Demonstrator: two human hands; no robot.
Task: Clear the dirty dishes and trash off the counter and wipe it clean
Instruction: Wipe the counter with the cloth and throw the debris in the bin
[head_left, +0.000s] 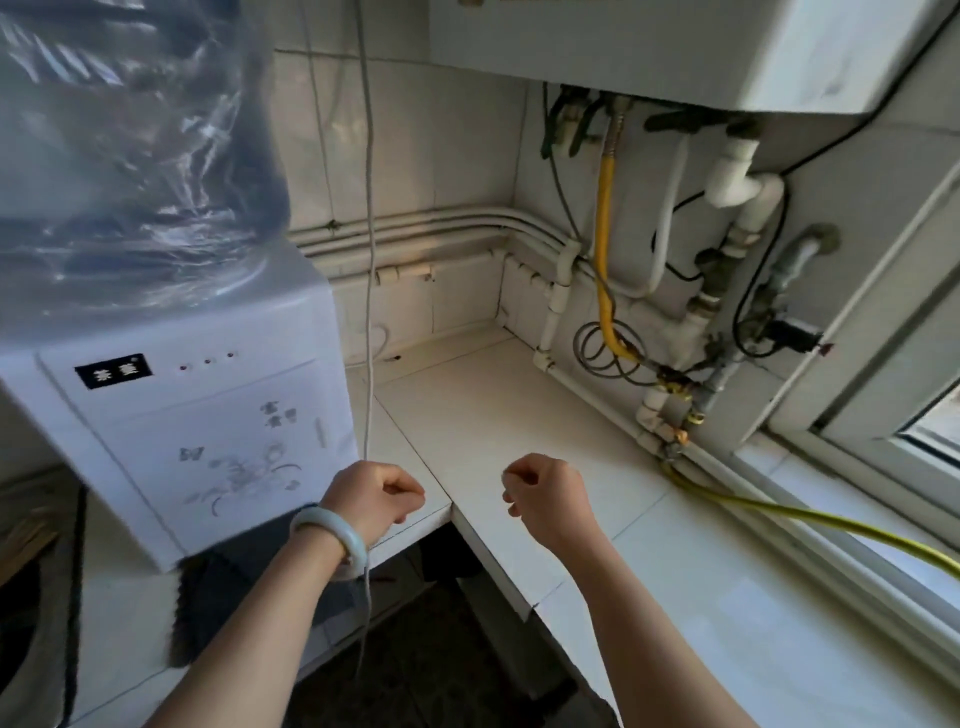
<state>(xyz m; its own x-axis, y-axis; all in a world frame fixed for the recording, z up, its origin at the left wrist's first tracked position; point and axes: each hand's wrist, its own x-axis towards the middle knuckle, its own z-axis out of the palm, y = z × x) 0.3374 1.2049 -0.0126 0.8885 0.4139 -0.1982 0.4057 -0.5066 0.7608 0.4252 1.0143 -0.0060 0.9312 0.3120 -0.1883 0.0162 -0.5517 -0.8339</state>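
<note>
Your left hand (374, 493) and right hand (545, 493) both hang as curled fists gripping nothing, above the front edge of the white tiled counter (498, 415). Its surface lies at twelve o'clock from both, nearer your right hand; its long axis runs from the corner at eleven toward five o'clock, beside the window (924, 431).
</note>
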